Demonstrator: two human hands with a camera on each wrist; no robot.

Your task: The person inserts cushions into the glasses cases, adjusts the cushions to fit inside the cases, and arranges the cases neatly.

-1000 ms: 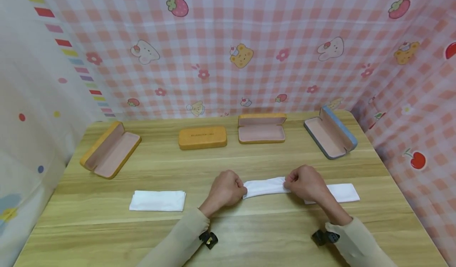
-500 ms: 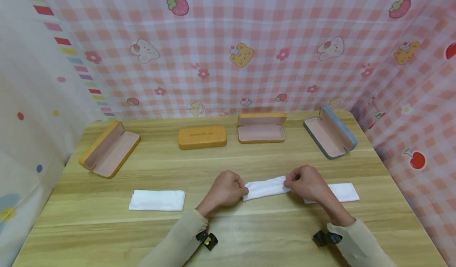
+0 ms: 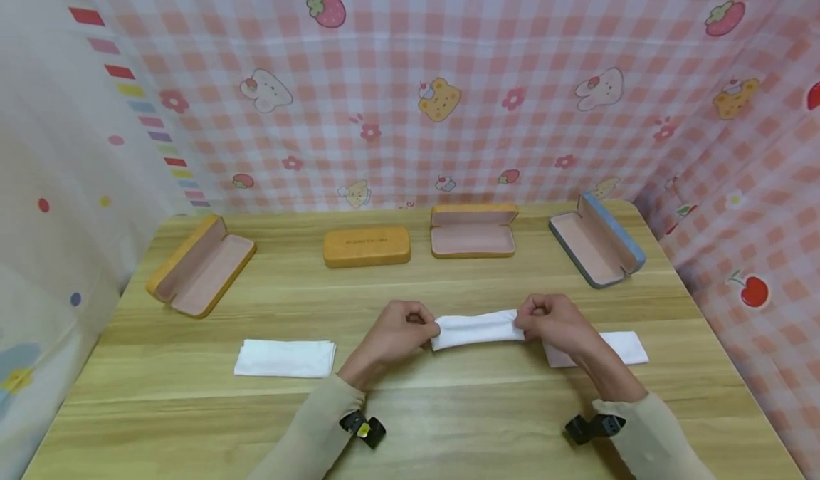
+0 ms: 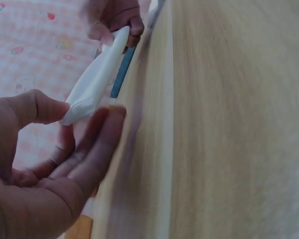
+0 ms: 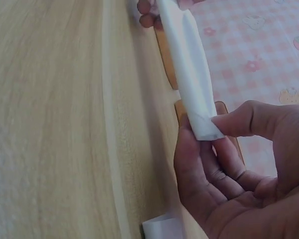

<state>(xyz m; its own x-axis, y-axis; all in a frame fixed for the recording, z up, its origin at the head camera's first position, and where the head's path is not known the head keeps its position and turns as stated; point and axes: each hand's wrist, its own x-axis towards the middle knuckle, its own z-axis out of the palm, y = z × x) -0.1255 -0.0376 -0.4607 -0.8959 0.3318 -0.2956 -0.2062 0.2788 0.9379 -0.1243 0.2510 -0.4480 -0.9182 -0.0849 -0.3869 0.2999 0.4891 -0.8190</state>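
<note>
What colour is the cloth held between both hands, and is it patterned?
The cloth is white, with no pattern visible; it shows best in the head view.

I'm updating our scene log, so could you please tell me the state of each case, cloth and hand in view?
Far-left orange case: open
Middle-left orange case: closed
Middle-right orange case: open
Blue case: open
Left cloth: folded, lying flat
Middle cloth: folded, held up
Right cloth: folded, lying flat, partly hidden
Left hand: pinching middle cloth
Right hand: pinching middle cloth
</note>
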